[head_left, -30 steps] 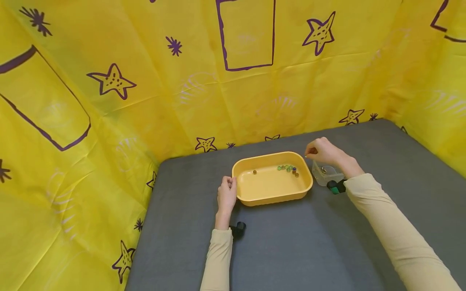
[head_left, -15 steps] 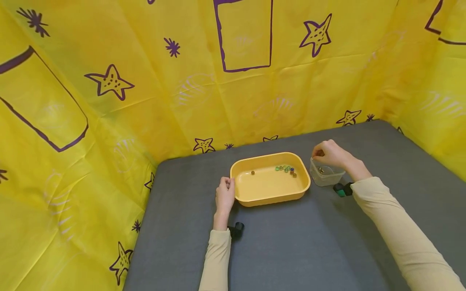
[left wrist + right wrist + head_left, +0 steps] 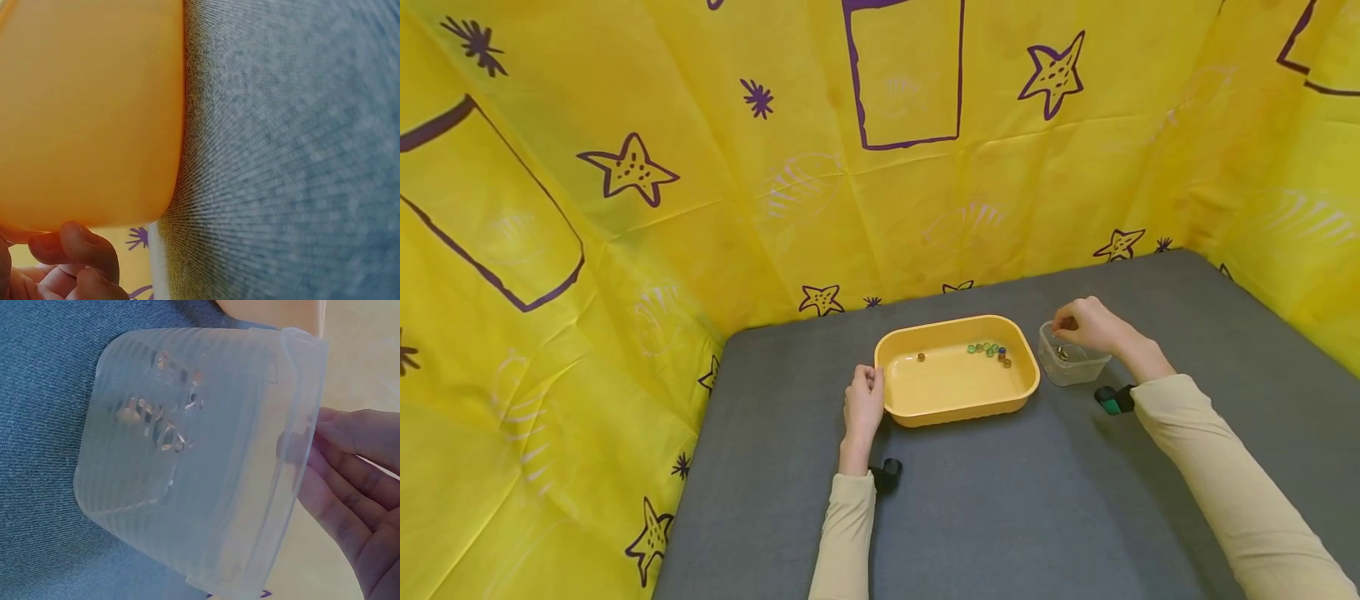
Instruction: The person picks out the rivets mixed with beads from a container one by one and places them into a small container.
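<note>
My left hand (image 3: 863, 403) grips the left end of a yellow plastic basin (image 3: 955, 411). In the left wrist view its curled fingers (image 3: 87, 250) lie against the basin's wall. Several glass marbles (image 3: 990, 352), green, blue and brown, sit toward the basin's right side; one brown marble (image 3: 921, 357) lies apart at the left. My right hand (image 3: 1090, 323) is over a clear plastic box (image 3: 1078, 372), fingers bent and fingertips at its rim. I cannot tell whether they pinch something small. Several small shiny metal pieces (image 3: 153, 422) lie inside the box.
A grey cloth-covered table (image 3: 985, 508) carries both containers. Yellow patterned fabric (image 3: 760, 192) hangs behind the table and at both sides. A dark camera (image 3: 887, 475) is strapped at the left wrist, another camera (image 3: 1112, 400) at the right wrist.
My right hand has moved right and slightly nearer, from the gap beside the basin's right rim to over the clear box. The left hand stays on the basin; the marbles have not moved.
</note>
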`<act>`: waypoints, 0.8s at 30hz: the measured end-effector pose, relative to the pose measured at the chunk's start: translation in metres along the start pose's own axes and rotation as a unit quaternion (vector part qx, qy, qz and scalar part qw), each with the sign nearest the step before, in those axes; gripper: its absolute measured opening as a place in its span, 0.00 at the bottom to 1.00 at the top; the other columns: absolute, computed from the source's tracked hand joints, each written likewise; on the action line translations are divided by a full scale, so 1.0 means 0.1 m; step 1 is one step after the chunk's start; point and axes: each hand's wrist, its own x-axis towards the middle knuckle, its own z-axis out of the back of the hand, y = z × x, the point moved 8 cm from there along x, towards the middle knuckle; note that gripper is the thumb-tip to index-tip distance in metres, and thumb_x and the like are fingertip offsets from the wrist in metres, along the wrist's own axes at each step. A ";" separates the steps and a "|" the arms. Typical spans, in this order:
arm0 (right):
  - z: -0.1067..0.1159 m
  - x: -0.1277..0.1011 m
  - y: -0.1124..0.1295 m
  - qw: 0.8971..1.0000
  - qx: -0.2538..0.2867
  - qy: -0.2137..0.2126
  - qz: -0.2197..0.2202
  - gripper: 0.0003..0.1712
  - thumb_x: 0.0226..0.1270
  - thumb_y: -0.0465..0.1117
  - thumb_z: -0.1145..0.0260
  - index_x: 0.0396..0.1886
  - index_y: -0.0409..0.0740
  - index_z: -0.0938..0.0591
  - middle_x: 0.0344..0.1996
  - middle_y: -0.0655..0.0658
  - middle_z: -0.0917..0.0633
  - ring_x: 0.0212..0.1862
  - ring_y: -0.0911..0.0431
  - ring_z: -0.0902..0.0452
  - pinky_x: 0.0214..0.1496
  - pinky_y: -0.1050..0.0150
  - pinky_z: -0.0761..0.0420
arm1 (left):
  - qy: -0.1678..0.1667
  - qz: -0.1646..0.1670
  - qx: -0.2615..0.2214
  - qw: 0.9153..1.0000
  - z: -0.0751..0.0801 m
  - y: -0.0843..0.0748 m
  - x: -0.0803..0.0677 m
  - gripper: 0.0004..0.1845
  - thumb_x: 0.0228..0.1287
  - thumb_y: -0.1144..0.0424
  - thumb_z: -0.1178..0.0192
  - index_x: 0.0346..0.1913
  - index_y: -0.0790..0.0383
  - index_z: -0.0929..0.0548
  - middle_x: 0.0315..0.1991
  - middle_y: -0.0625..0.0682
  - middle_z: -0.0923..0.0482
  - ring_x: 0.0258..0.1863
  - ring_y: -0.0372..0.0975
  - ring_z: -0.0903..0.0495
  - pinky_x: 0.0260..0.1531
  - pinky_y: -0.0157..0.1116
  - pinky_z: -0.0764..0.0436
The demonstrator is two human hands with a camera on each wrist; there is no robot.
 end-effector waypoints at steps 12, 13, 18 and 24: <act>-0.02 -0.02 -0.05 1.000 0.001 -0.008 0.003 0.03 0.50 0.26 0.32 0.27 0.30 0.18 0.23 0.42 0.16 0.26 0.52 0.21 0.31 0.57 0.21 | 0.007 -0.002 0.013 1.000 0.00 0.00 0.03 0.12 0.68 0.56 0.49 0.34 0.62 0.27 0.21 0.50 0.29 0.18 0.39 0.32 0.20 0.36 0.34; -0.02 -0.03 -0.05 1.000 -0.001 -0.011 0.004 0.03 0.50 0.26 0.32 0.27 0.30 0.17 0.23 0.42 0.16 0.26 0.52 0.21 0.31 0.58 0.21 | 0.005 -0.006 0.016 1.000 0.00 -0.01 0.03 0.12 0.68 0.56 0.49 0.34 0.62 0.27 0.21 0.50 0.29 0.18 0.40 0.32 0.20 0.36 0.34; -0.01 -0.04 -0.02 0.999 -0.001 -0.032 0.007 0.01 0.53 0.26 0.34 0.26 0.31 0.17 0.22 0.43 0.17 0.24 0.54 0.23 0.29 0.59 0.23 | -0.016 -0.048 0.047 0.998 0.05 -0.07 0.04 0.12 0.67 0.56 0.48 0.32 0.62 0.25 0.21 0.50 0.29 0.18 0.41 0.31 0.21 0.37 0.32; -0.03 -0.06 0.02 0.998 -0.008 -0.052 -0.018 0.05 0.56 0.28 0.36 0.31 0.29 0.18 0.26 0.40 0.17 0.29 0.50 0.22 0.33 0.54 0.22 | -0.052 -0.098 0.076 0.991 0.12 -0.13 0.04 0.13 0.68 0.56 0.49 0.32 0.63 0.24 0.20 0.50 0.28 0.18 0.42 0.30 0.21 0.39 0.31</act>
